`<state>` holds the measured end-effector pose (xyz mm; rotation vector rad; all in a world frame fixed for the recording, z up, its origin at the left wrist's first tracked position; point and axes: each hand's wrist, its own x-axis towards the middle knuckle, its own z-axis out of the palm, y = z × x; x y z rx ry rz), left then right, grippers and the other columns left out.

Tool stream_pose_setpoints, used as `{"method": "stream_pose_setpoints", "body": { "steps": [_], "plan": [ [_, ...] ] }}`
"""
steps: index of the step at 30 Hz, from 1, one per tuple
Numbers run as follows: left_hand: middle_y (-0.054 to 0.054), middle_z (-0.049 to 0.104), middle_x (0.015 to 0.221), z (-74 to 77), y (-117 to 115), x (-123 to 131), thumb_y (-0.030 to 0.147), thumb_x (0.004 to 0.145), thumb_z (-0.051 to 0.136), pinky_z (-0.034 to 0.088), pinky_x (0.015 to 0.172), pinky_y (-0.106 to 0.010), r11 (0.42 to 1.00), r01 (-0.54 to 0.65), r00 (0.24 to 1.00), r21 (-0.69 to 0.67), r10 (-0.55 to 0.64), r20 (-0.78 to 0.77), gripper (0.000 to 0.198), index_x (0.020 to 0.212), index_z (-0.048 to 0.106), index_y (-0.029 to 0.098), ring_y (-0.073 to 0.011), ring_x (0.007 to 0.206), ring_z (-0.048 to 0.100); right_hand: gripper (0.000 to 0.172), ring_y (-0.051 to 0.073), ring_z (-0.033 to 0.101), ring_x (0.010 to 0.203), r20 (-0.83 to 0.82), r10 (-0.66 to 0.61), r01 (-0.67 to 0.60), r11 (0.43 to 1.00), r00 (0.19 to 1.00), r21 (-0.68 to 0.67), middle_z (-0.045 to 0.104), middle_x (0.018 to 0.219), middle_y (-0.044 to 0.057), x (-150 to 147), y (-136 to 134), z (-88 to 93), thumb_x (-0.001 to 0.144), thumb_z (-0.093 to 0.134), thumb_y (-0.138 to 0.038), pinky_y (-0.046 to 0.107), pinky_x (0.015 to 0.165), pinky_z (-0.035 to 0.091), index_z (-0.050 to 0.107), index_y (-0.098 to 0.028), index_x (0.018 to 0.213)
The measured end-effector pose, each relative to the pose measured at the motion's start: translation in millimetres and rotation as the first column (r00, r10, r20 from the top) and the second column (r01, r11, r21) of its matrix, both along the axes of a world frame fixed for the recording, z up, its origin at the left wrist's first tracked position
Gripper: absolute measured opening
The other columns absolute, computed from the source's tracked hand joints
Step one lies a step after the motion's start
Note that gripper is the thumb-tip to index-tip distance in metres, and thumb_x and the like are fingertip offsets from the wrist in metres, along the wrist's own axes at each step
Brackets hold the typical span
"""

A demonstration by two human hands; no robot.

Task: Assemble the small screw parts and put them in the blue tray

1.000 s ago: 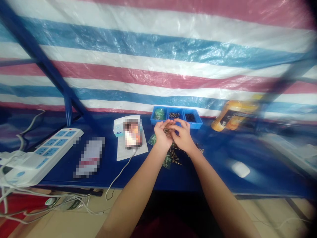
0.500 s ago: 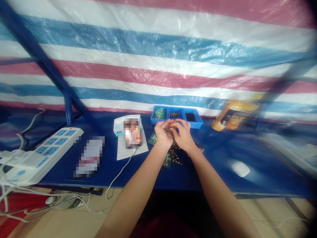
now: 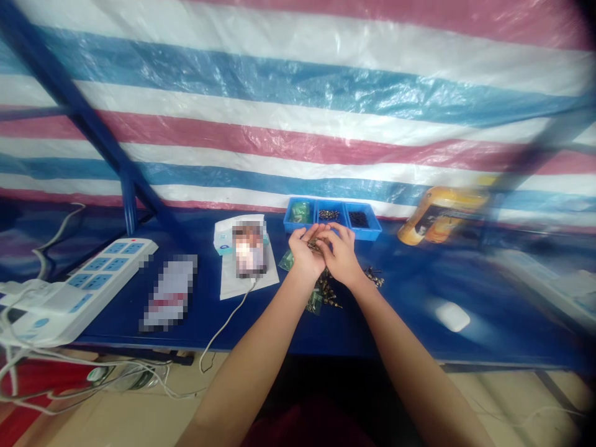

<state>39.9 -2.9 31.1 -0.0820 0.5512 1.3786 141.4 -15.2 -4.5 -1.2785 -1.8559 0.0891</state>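
My left hand [image 3: 305,251] is cupped palm up above the table, with several small brassy screws [image 3: 314,246] lying in it. Over that palm, my right hand [image 3: 342,253] bends its thumb and fingers together at the screws; what sits between its fingertips is too small to make out. Beneath both hands lies a loose pile of screws [image 3: 330,295], partly hidden by the wrists. Small green plastic bags [image 3: 287,261] lie by the pile. Just beyond the fingers stands a blue three-compartment tray [image 3: 370,234] with green packets, brassy screws and dark small parts.
A phone [image 3: 250,248] with a cable lies on white packaging [image 3: 228,288] to the left. Farther left are a blurred-out flat item [image 3: 168,295] and a power strip [image 3: 100,273]. An orange bottle [image 3: 437,214] and a white case [image 3: 452,316] are on the right.
My right hand has shifted slightly left and closer over the left palm, uncovering more of the pile's right side. The left hand stays nearly in place.
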Motion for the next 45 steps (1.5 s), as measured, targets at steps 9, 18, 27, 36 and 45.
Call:
{"method": "stream_pose_setpoints", "body": {
  "steps": [9, 18, 27, 36, 45],
  "plan": [
    [-0.017, 0.072, 0.103, 3.1, 5, -12, 0.023, 0.079, 0.052, 0.06, 0.083, -0.036, 0.996, -0.081, 0.993, 0.03, 0.078, 0.086, 0.031, 0.103, 0.067, 0.009, -0.0281, 0.102, 0.072, 0.024, 0.027, 0.056, 0.101, -0.074, 0.04, -0.037, 0.998, 0.996, 0.051, 0.072, 0.1, 0.005, -2, -12, 15.1, 0.097, 0.052, -0.038, 0.046, 0.095, 0.039, 0.068, -0.026, 0.111],
    [-0.017, 0.072, 0.099, 4.7, -1, -4, 0.025, 0.08, 0.052, 0.059, 0.087, -0.037, 0.997, -0.044, 0.999, 0.057, 0.044, 0.001, 0.025, 0.092, 0.069, 0.011, -0.0292, 0.106, 0.07, 0.022, 0.028, 0.054, 0.108, -0.038, 0.081, -0.081, 0.996, 0.996, 0.025, 0.074, 0.108, 0.002, -6, -11, 11.6, 0.096, 0.054, -0.036, 0.046, 0.097, 0.037, 0.07, -0.027, 0.109],
    [-0.017, 0.072, 0.098, 3.3, 1, -6, 0.026, 0.08, 0.052, 0.058, 0.087, -0.037, 0.997, -0.057, 0.998, 0.058, 0.057, -0.003, 0.026, 0.091, 0.07, 0.011, -0.0292, 0.105, 0.07, 0.024, 0.029, 0.054, 0.109, -0.037, 0.078, -0.078, 0.997, 0.996, 0.002, 0.075, 0.103, 0.004, -7, -12, 13.0, 0.096, 0.054, -0.038, 0.047, 0.096, 0.039, 0.071, -0.027, 0.108],
    [-0.016, 0.072, 0.097, 4.3, 1, -7, 0.025, 0.08, 0.051, 0.058, 0.087, -0.037, 0.995, -0.081, 0.997, 0.064, 0.081, 0.012, 0.026, 0.092, 0.069, 0.011, -0.0286, 0.104, 0.071, 0.022, 0.027, 0.057, 0.106, -0.069, 0.091, -0.088, 0.995, 0.993, 0.037, 0.075, 0.099, 0.004, -7, -15, 15.3, 0.096, 0.055, -0.038, 0.046, 0.095, 0.04, 0.07, -0.027, 0.108],
    [-0.016, 0.072, 0.097, 6.1, 0, -7, 0.024, 0.08, 0.05, 0.059, 0.084, -0.036, 0.995, -0.095, 0.995, 0.041, 0.096, -0.006, 0.027, 0.093, 0.07, 0.011, -0.0287, 0.104, 0.071, 0.021, 0.027, 0.058, 0.108, -0.042, 0.087, -0.086, 0.996, 0.995, 0.025, 0.076, 0.098, 0.003, -8, -15, 13.8, 0.095, 0.056, -0.037, 0.047, 0.096, 0.038, 0.071, -0.028, 0.107]
  ]
}}
